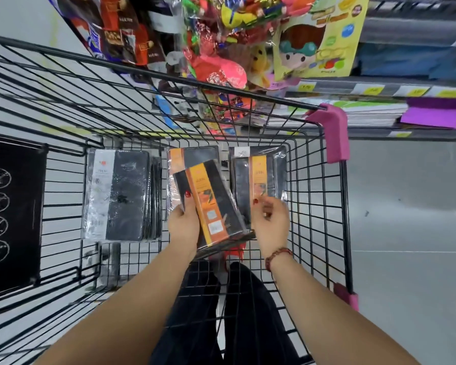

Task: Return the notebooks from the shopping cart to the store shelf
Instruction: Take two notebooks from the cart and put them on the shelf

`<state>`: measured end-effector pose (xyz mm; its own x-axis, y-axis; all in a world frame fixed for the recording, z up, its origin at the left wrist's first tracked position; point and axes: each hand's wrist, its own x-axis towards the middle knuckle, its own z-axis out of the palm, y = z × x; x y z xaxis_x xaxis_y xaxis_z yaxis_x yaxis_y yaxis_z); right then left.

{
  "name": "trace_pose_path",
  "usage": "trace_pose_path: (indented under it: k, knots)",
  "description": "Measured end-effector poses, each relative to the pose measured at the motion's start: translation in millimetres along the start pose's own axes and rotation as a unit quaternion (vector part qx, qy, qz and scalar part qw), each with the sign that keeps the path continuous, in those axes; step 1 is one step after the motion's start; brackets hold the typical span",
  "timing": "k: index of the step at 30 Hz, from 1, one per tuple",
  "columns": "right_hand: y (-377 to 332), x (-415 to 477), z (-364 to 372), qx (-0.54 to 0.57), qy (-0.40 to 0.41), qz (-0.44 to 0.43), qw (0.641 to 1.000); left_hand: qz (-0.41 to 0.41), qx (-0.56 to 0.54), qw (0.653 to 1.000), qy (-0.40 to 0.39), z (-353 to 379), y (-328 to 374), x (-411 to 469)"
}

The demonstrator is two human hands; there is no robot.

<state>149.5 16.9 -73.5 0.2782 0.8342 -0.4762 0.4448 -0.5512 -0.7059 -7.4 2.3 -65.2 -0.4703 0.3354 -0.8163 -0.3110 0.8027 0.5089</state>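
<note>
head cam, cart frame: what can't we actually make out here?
- Right hand: motion-blurred; whether it touches the right notebook stack is unclear.
- Middle stack: mostly hidden by the notebook held in the left hand.
- Left stack: count unreadable, edges too thin.
- Shelf price tags: too small and blurred.
- Black sign on the cart: cut off by the left edge.
</note>
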Motion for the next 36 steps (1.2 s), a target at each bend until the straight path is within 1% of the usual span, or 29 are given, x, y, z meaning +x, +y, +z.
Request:
trace_pose_path:
  k: [1,2,5,7,11,14,16,19,23,26,30,34,36]
  knots:
    - [6,7,-2,-0.052,0.038,0.001,0.998,0.003,0.009,1.0,0.014,-4,1,2]
    - [12,14,-3,-0.105,0.054,0.009,0.993,0.008,0.017,0.999,0.028,-8,2,5]
    - [19,27,-1,-0.22,0.01,0.045,0.974,0.028,0.056,0.996,0.067,-18,0,13]
    - [18,30,5,-0.251,0.001,0.073,0.965,0.037,0.077,0.994,0.071,-25,-5,20]
    - [13,30,13,-0.297,0.01,0.117,0.947,0.024,0.087,0.995,0.048,-34,-12,21]
    - [11,32,14,-0.322,-0.006,0.12,0.939,0.022,0.08,0.996,0.037,-37,-11,16]
    - [10,29,14,-0.33,0.007,0.105,0.938,0.028,0.088,0.995,0.03,-41,-8,10]
    - [7,20,13,-0.318,0.044,0.097,0.942,0.035,0.107,0.994,0.016,-48,-6,3]
    - [9,14,4,-0.286,0.029,0.138,0.948,0.043,0.116,0.992,0.003,-59,-6,-4]
    - [10,10,-3,-0.261,0.015,0.111,0.959,0.055,0.122,0.991,-0.014,-65,-2,-12]
    - [2,-4,-12,-0.133,0.005,0.075,0.988,0.07,0.132,0.989,-0.015,-78,7,-24]
    - [-20,-23,-30,-0.04,0.032,0.05,0.997,0.071,0.129,0.989,-0.005,-90,19,-37]
    - [-31,-33,-40,0.015,0.05,0.052,0.997,0.075,0.119,0.99,-0.011,-93,29,-46]
